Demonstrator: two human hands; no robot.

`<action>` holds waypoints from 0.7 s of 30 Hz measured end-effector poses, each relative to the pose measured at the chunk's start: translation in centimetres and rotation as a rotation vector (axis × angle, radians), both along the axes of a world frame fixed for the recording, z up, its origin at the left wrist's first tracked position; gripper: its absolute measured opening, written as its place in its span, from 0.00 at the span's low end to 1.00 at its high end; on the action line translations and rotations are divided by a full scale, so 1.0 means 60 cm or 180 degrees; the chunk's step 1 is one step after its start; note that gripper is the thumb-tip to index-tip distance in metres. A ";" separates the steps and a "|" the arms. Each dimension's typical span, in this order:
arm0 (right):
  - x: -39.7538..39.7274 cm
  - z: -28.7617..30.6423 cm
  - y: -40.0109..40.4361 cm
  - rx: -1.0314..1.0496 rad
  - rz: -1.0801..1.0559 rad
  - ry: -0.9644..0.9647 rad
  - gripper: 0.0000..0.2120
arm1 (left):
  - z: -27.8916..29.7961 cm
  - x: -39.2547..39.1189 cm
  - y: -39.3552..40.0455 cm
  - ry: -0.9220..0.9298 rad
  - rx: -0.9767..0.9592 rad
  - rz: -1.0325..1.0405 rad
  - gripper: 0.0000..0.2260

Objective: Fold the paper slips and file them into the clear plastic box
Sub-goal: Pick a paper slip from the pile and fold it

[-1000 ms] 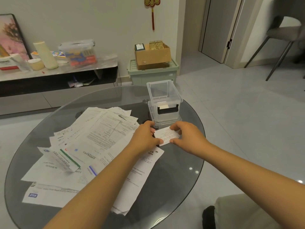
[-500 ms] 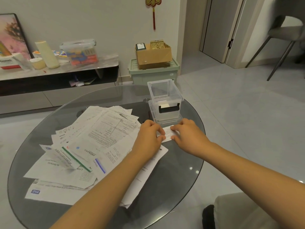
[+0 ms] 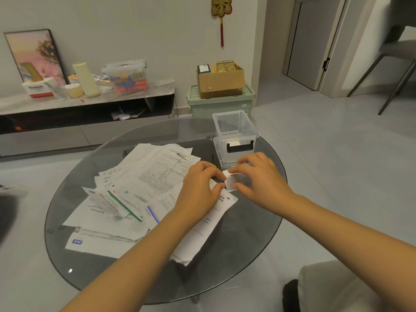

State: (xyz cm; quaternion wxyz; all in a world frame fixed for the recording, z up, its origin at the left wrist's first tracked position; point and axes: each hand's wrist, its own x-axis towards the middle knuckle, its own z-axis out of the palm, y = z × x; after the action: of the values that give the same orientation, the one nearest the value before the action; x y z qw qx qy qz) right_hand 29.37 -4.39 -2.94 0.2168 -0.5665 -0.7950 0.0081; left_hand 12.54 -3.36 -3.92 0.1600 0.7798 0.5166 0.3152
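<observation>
Between both hands' fingertips, small folded slip (image 3: 231, 182), near clear box (image 3: 234, 136).

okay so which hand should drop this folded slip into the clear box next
Probably the right hand: it pinches the slip and sits directly in front of the clear box. The left hand is farther over, above the loose papers.
</observation>
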 end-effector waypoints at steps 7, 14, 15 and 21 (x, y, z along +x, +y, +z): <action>-0.020 0.001 -0.019 -0.0127 0.0235 -0.0020 0.17 | 0.028 -0.051 -0.052 0.1065 -0.0681 0.0109 0.16; -0.039 -0.002 -0.031 -0.0454 0.0636 -0.0308 0.18 | 0.028 -0.099 -0.088 0.2314 -0.1336 -0.0278 0.35; -0.041 -0.004 -0.032 -0.0506 0.0662 -0.0324 0.17 | 0.028 -0.103 -0.089 0.2380 -0.1318 -0.0248 0.35; -0.059 -0.012 -0.036 -0.0684 0.0820 -0.0398 0.18 | 0.034 -0.124 -0.093 0.2714 -0.1563 -0.0324 0.43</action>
State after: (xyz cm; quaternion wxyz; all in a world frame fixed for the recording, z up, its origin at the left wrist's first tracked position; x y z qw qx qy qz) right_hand 25.84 -6.53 -3.65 0.1023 -0.4793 -0.8675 0.0855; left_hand 5.09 -8.92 -1.87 0.1286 0.8029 0.5563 -0.1712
